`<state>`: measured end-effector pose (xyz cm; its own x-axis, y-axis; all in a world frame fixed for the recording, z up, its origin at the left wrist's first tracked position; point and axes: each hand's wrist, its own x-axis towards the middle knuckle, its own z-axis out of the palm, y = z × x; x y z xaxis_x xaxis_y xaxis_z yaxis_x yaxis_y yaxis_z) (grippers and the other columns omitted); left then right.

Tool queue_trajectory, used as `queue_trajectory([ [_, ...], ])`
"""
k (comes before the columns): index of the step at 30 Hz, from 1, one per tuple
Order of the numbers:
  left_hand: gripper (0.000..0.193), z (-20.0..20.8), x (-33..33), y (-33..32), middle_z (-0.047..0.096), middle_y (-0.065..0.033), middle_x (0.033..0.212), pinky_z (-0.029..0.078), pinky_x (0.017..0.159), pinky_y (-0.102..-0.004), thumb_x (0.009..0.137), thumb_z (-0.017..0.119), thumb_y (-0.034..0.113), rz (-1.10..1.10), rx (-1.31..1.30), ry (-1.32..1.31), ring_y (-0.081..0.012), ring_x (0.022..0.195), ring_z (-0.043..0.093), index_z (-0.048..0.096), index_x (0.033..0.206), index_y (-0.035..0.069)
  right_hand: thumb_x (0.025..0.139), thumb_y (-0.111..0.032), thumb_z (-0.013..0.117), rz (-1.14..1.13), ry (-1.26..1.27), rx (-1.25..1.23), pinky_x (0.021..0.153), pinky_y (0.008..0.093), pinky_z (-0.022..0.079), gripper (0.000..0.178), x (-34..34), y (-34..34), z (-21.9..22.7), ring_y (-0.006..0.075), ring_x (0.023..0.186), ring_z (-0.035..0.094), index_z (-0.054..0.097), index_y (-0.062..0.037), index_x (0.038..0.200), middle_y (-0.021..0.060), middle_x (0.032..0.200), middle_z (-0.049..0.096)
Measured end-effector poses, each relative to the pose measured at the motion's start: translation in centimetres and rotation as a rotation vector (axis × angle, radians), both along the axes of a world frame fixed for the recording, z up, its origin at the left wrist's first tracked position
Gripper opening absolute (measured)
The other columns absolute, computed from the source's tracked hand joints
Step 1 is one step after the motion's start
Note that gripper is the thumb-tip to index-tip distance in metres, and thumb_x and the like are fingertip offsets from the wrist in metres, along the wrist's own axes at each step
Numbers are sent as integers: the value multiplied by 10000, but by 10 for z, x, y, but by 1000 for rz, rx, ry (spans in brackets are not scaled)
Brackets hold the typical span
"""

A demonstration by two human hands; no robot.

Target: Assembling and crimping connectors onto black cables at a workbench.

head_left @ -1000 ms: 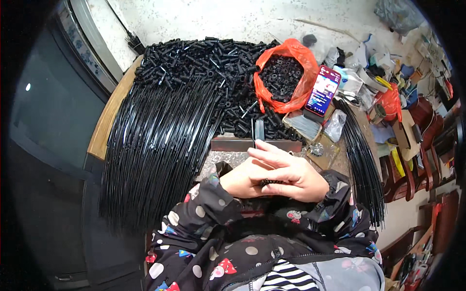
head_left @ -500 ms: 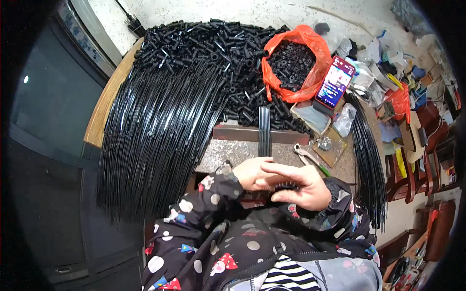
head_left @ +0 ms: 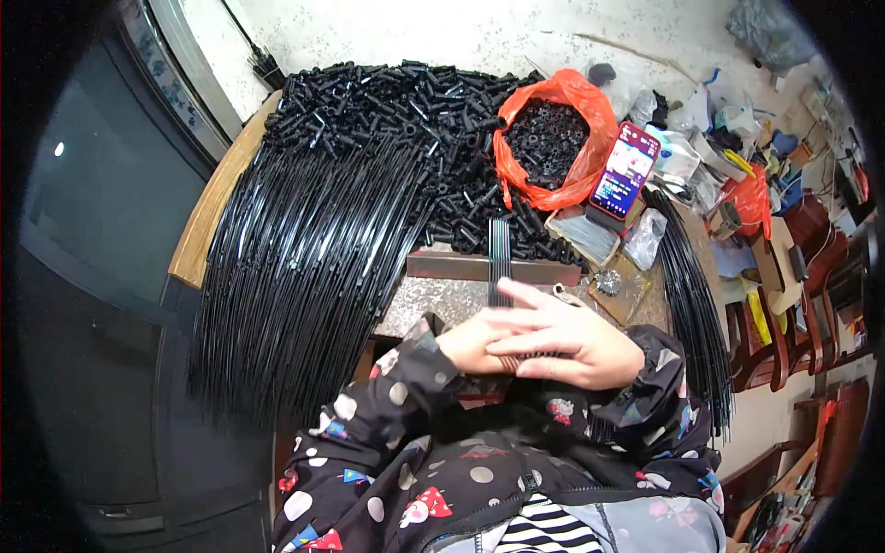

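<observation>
A small bundle of thin black rods [head_left: 499, 253] runs from the metal bar toward my body, its far ends side by side. My left hand [head_left: 466, 345] is closed around this bundle near the table's front edge, its fingers partly hidden. Across it lies my right hand [head_left: 588, 343], fingers stretched out and slightly apart over the left fingers and the rods. More of the rods show just below the right fingers. Just beyond the right hand, the pliers [head_left: 560, 291] are mostly covered.
Many long black rods [head_left: 286, 276] hang over the table's left front. Behind lie heaped black tubular parts [head_left: 378, 111] and a red bag [head_left: 604, 115] of small black rings. A phone [head_left: 627, 170] stands at right, near more rods [head_left: 691, 295]. A metal bar [head_left: 452, 265] crosses the table.
My right hand has shifted forward, its fingers straightening over the left hand and rods. It now covers most of the pliers. The whole view has tilted slightly, so the table sits lower.
</observation>
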<state>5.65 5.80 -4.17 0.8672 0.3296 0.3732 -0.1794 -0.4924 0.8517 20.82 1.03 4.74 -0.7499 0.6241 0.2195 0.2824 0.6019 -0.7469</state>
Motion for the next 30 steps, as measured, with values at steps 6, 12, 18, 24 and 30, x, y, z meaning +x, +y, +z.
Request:
queue_trajectory([
  [6, 203, 68, -1, -9, 558, -84, 731, 418, 626, -274, 660, 557, 144, -7, 201, -144, -202, 686, 544, 544, 833, 39, 620, -357, 590, 122, 82, 23, 903, 371, 112, 798, 1, 12, 11, 287, 1148, 52, 144, -9, 1182, 185, 1235, 53],
  [12, 221, 57, -6, -14, 561, -74, 716, 424, 608, -247, 633, 581, 62, 11, -16, -91, -184, 670, 545, 539, 846, 23, 677, -233, 521, -907, -80, -206, 679, 313, 381, 270, 52, 82, -50, 222, 801, 489, 529, -11, 831, 112, 966, 466],
  [18, 225, 56, -5, -13, 559, -71, 729, 421, 605, -238, 654, 560, 58, 77, -6, -66, -162, 671, 547, 534, 876, 41, 595, -165, 558, -960, -454, 522, 588, 318, 368, 119, 83, 79, -100, 232, 669, 432, 519, -54, 617, 75, 666, 432],
  [24, 189, 56, -7, -4, 561, -82, 730, 418, 603, -226, 675, 532, 41, 98, -23, -110, -152, 665, 546, 531, 862, 10, 595, -140, 543, -923, -435, 682, 590, 299, 367, 76, 79, 78, -105, 205, 706, 425, 534, -67, 614, 42, 639, 453],
  [30, 142, 57, -6, -2, 563, -95, 730, 422, 615, -228, 684, 504, 14, 211, -66, -56, -159, 675, 549, 530, 821, -15, 677, -29, 484, -768, 225, 386, 559, 255, 384, 114, 47, 49, -60, 214, 618, 492, 524, -13, 782, 88, 691, 498],
])
